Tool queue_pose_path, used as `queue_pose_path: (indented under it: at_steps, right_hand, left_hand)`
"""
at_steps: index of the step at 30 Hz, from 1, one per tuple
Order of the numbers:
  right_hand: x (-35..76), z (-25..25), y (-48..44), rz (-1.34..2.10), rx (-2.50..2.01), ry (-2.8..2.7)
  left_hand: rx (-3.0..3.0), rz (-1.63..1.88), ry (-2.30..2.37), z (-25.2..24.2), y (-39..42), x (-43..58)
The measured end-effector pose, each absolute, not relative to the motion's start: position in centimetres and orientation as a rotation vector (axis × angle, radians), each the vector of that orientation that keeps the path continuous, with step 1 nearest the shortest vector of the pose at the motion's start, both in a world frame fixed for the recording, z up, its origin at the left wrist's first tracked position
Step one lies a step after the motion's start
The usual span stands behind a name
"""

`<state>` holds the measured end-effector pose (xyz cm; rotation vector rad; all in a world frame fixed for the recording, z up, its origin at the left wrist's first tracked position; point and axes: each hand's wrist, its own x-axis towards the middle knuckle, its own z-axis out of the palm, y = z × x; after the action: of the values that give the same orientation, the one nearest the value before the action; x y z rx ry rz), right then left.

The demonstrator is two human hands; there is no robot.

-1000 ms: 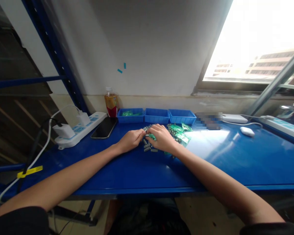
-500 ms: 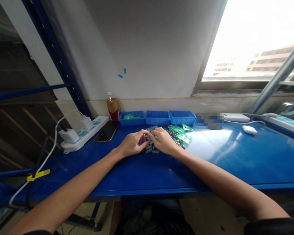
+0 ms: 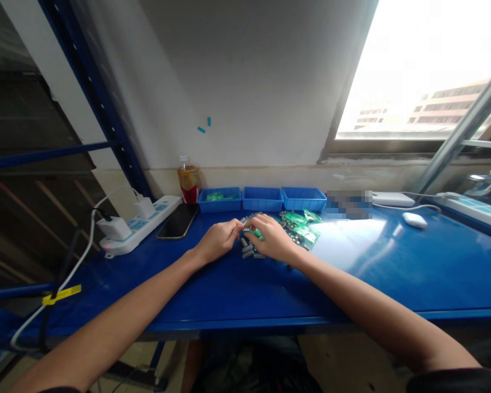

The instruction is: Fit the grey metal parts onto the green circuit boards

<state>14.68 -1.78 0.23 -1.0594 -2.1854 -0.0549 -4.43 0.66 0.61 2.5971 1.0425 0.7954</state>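
My left hand [image 3: 220, 240] is closed, thumb and fingers pinched on a small grey metal piece [image 3: 244, 222] that barely shows at the fingertips. Close beside it, my right hand [image 3: 270, 238] curls round a small green plastic bag [image 3: 257, 233], partly hidden by the fingers. Under and in front of the hands lie several grey metal cylinders [image 3: 247, 250]. Right of my right hand are more green plastic bags [image 3: 309, 234] and a heap of small metal parts [image 3: 297, 238], partly covered by hand and bags.
Three blue bins stand along the wall: a left bin [image 3: 220, 206] with green bags, a middle bin [image 3: 262, 203] and a right bin [image 3: 305, 203]. Leftward are a bottle [image 3: 189, 183], a phone [image 3: 178, 221] and a power strip [image 3: 147, 225]. A white case [image 3: 414, 220] lies right.
My left fingers have closed from a loose curve into a pinch. My right hand has shifted slightly, and more of the green bag shows beneath it.
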Motion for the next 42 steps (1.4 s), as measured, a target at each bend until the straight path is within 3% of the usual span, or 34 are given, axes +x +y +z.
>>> queue_pose_path:
  at_steps: [42]
  right_hand:
    - [14.59, 0.08, -1.83, 0.052, -1.044, -2.1]
  left_hand:
    - [2.611, 0.752, 1.088, 0.98, 0.34, -4.49]
